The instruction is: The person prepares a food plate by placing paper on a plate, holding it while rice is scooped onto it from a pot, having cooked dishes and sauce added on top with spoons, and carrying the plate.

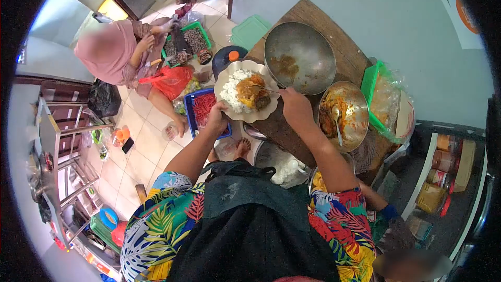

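Note:
My left hand grips the rim of a scalloped cream plate, held level at the wooden table's left edge. White rice fills its left part, with orange-brown saucy food beside it. My right hand is closed around the thin handle of a spoon; its tip lies in the sauce. Just beyond the plate stands a large metal wok with brown sauce in the bottom. Right of my right hand is a metal bowl smeared with orange sauce, a spoon resting inside.
A pot of rice stands near my waist. A green basket flanks the wooden table. At left, a person sits by a blue crate of red chillies. Another person is close at lower right.

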`<act>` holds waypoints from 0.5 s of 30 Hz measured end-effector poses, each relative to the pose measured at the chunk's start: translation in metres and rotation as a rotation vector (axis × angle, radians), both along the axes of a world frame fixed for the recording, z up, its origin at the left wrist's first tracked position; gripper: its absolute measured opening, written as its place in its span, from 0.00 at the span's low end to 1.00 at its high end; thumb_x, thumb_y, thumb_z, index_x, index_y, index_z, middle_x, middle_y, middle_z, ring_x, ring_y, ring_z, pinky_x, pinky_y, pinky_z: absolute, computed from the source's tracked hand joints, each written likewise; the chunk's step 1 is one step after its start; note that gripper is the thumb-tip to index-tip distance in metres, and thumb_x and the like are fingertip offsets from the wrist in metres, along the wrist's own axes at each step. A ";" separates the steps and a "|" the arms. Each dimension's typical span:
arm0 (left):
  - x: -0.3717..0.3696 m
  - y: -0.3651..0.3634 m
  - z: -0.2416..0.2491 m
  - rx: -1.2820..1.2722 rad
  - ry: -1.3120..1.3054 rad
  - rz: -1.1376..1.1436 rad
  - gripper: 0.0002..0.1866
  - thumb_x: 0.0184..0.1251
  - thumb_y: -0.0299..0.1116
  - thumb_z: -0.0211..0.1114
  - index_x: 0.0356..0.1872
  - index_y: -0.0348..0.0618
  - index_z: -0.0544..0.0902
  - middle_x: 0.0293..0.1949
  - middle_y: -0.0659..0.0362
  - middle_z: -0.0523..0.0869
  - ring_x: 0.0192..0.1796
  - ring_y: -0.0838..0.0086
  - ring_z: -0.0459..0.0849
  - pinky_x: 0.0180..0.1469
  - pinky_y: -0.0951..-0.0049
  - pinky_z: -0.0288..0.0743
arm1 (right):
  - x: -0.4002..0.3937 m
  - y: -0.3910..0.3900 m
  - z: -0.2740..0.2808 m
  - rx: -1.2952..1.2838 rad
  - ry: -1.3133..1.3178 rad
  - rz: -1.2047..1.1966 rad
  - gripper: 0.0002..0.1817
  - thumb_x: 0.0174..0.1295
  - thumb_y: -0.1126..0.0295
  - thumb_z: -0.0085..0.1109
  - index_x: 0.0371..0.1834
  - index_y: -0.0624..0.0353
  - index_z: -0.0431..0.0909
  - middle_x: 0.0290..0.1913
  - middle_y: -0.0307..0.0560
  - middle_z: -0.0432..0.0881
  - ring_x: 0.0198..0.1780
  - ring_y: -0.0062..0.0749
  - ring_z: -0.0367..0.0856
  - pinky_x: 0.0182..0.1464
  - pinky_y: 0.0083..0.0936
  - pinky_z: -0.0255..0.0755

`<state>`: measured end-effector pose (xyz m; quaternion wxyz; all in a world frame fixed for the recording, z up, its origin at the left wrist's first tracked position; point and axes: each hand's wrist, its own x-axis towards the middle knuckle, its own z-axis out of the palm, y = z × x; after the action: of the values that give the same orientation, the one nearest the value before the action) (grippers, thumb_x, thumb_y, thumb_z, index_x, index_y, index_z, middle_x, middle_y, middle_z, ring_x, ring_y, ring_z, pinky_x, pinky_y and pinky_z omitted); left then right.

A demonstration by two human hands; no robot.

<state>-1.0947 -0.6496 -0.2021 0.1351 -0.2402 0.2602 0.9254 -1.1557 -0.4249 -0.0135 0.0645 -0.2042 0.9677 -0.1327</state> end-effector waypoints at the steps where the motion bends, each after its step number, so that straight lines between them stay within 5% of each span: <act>1: 0.000 0.000 -0.001 0.000 0.000 0.003 0.27 0.42 0.31 0.50 0.50 0.35 0.68 0.45 0.52 0.76 0.47 0.61 0.76 0.51 0.62 0.70 | 0.004 -0.001 -0.001 -0.043 0.056 0.036 0.13 0.49 0.78 0.49 0.39 0.63 0.76 0.36 0.54 0.76 0.37 0.48 0.76 0.39 0.37 0.71; 7: 0.000 0.001 0.009 -0.019 -0.116 0.030 0.26 0.41 0.30 0.49 0.48 0.33 0.69 0.44 0.51 0.77 0.46 0.61 0.76 0.51 0.62 0.70 | -0.034 0.035 0.003 -0.254 0.203 -0.089 0.11 0.51 0.79 0.48 0.38 0.62 0.76 0.36 0.55 0.76 0.38 0.51 0.75 0.42 0.40 0.69; 10: 0.001 0.000 -0.008 -0.003 -0.037 0.050 0.25 0.41 0.30 0.49 0.47 0.34 0.69 0.43 0.52 0.77 0.45 0.61 0.77 0.51 0.61 0.70 | -0.074 0.060 -0.013 -0.179 0.318 -0.230 0.10 0.48 0.78 0.49 0.34 0.61 0.77 0.33 0.53 0.78 0.37 0.49 0.76 0.39 0.38 0.70; 15: 0.001 -0.001 0.010 -0.017 -0.102 0.037 0.26 0.40 0.30 0.49 0.48 0.33 0.68 0.43 0.52 0.76 0.46 0.60 0.76 0.52 0.61 0.69 | -0.136 0.076 -0.043 0.227 0.146 -0.373 0.07 0.46 0.77 0.50 0.26 0.66 0.78 0.34 0.59 0.78 0.38 0.51 0.76 0.41 0.39 0.70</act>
<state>-1.0941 -0.6507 -0.1917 0.1291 -0.2928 0.2567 0.9120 -1.2915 -0.3491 -0.0562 -0.0087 -0.0220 0.9996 -0.0175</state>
